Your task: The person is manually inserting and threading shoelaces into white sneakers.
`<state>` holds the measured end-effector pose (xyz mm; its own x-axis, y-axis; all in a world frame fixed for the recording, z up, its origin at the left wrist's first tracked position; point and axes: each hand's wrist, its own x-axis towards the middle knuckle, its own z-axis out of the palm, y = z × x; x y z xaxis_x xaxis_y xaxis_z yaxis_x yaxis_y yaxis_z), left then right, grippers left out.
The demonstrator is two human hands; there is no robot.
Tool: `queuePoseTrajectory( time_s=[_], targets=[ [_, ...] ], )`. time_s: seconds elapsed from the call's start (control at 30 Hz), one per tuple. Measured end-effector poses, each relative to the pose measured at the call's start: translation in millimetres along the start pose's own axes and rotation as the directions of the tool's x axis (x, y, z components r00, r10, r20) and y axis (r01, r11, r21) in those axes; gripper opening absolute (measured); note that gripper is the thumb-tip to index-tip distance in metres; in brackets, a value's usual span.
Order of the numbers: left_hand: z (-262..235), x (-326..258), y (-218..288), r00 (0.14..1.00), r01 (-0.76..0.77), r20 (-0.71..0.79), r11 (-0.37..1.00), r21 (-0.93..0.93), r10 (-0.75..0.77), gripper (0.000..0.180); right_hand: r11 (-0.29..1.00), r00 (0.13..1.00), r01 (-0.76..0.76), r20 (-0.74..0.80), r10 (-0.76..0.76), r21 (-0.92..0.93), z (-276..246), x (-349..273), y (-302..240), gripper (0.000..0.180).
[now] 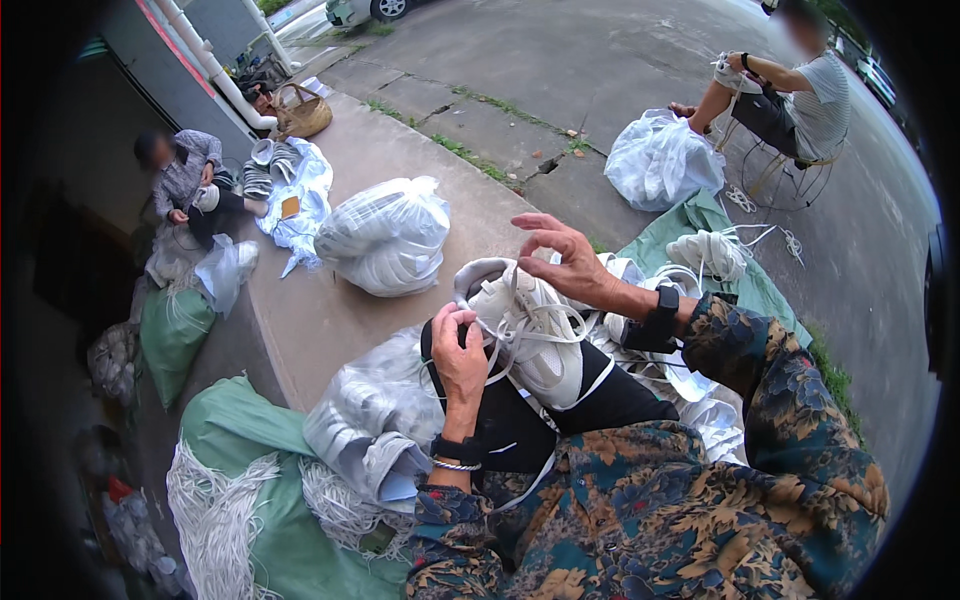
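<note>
Looks out over a grey yard (560, 75), with green weeds (490, 160) in the cracks. Sits with a white shoe (550, 368) on the lap, between both hands. Shows a white lace (514, 326) on top of the shoe, crossing over itself in loose loops. Has the left hand (458, 355) at the side of the shoe, with fingers bent and tips close together. Cannot tell about a pinch on the lace there. Has the right hand (575, 262) just above the shoe, with fingers spread and a tip close to the lace. Cannot tell about a pinch there either.

Could get a knot or a twist, from pulling hard with so many loops crossing. Could end up with one lace end too short, from pulling more on one side. Could also drop the shoe, from a big tug without a firm grip.

Wears black trousers (620, 392) under the shoe. Has a clear bag (370, 385) by the left arm, then a green sack (245, 415) with a heap of thin white strings (225, 510). Has more white shoes (707, 255) on a green sheet (775, 290) to the right. Farther off, shows a co-worker (190, 165) sitting on the left and another person (822, 100) sitting on the right.
</note>
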<state>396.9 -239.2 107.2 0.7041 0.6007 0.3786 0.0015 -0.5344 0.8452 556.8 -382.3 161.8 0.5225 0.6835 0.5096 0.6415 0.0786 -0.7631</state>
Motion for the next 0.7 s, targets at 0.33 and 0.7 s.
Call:
queuePoseTrajectory(
  time_s=[0.33, 0.7],
  targets=[
    [-15.3, -14.1, 16.6, 0.947, -0.267, 0.276, 0.878, 0.396, 0.163, 0.028, 0.154, 0.637, -0.637, 0.404, 0.656, 0.755, -14.9, -0.5, -11.3, 0.008],
    [-38.2, -13.8, -1.9, 0.969, -0.204, 0.209, 0.898, 0.390, 0.129, 0.008, 0.293, 0.661, -0.255, -0.055, 0.748, 0.922, -166.6, 20.1, 44.9, 0.014]
  ],
)
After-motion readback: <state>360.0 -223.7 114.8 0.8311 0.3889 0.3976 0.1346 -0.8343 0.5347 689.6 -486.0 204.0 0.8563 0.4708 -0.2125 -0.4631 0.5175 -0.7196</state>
